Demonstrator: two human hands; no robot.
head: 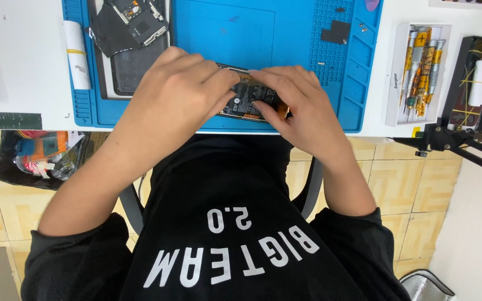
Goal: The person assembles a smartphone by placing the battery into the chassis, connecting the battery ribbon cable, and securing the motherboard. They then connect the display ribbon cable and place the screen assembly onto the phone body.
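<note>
An opened phone (250, 96) with its black battery showing lies on the near edge of a blue work mat (285, 33). My left hand (182, 89) covers the phone's left end, with its fingers curled over the top edge. My right hand (302, 106) grips the right end, its fingertips pressing on the battery and its thumb at the lower right corner. Both hands hold the phone together, and most of its body is hidden under them.
A removed black back cover and dark phone parts (129, 25) lie at the mat's upper left. A white roll (78, 53) sits on the mat's left rim. A white box of screwdriver bits (419, 67) stands to the right, and a black tripod leg (464, 147) sticks out below it.
</note>
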